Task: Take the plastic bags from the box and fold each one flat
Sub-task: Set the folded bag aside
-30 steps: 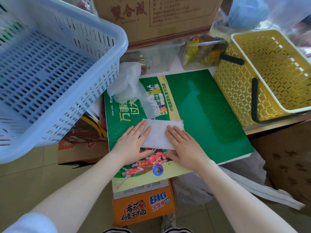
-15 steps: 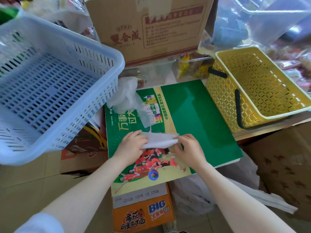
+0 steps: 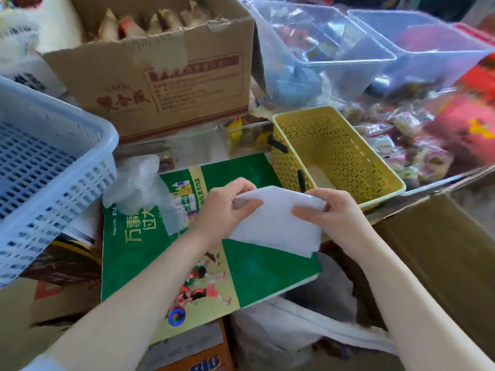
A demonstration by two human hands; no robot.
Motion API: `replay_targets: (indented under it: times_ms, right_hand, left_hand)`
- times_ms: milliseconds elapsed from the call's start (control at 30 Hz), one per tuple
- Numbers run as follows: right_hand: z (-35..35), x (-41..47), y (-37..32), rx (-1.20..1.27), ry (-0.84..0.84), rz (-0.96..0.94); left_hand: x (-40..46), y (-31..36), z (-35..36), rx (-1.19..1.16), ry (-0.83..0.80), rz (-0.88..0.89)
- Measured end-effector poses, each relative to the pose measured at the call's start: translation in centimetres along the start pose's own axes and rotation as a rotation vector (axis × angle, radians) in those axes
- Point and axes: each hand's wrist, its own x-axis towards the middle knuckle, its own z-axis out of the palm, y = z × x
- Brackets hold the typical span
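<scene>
1. Folded white bag (image 3: 278, 223) held up over a green box (image 3: 267, 269), lower edge hanging free just above it.
2. Left hand (image 3: 227, 207) curled round the bag's upper left corner, thumb pinching on top.
3. Right hand (image 3: 329, 212) pinching the upper right corner, fingers curled over the fold; hands apart, one at each end.
4. Loose clear bag (image 3: 139, 183) crumpled on the green box's far left corner.
5. Yellow basket (image 3: 369, 162) just behind the right hand, black handles on its near wall.
6. Blue basket (image 3: 48, 167) to the left, tilted.
7. Brown carton (image 3: 166, 84) behind, top flaps open, packets inside.
8. Clear tubs (image 3: 375, 49) far right, contents blurred.
9. Orange box (image 3: 203, 362) beneath the green one, white bags (image 3: 294, 328) beside it lower down.
</scene>
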Motion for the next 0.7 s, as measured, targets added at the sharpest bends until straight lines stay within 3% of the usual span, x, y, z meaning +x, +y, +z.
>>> replay_targets:
  times_ms: [100, 200, 300, 400, 500, 600, 700]
  right_hand:
    - [-4.4, 2.1, 0.1, 0.063, 0.143, 0.027]
    - [-8.0, 4.7, 1.5, 0.303, 0.298, 0.066]
    - [-9.7, 7.4, 4.3, 0.434, 0.422, 0.188]
    - [-9.9, 10.7, 6.5, 0.451, 0.393, 0.395]
    - [-9.3, 13.9, 8.2, 0.276, 0.352, 0.58]
    - [-8.6, 15.0, 9.1, -0.108, 0.189, 0.747]
    - [-8.2, 14.8, 9.0, -0.43, 0.06, 0.745]
  left_hand:
    - [3.5, 2.6, 1.9, -0.061, 0.08, 0.032]
    - [6.6, 3.3, 2.8, -0.113, 0.139, -0.009]
    - [8.7, 1.6, 3.4, -0.046, 0.01, -0.129]
    - [9.5, -0.2, 4.0, 0.088, -0.072, -0.158]
    - [9.6, -1.4, 4.7, 0.143, -0.122, -0.174]
    - [9.0, -2.4, 5.3, 0.19, -0.159, -0.199]
    - [8.2, -3.4, 5.4, 0.235, -0.206, -0.231]
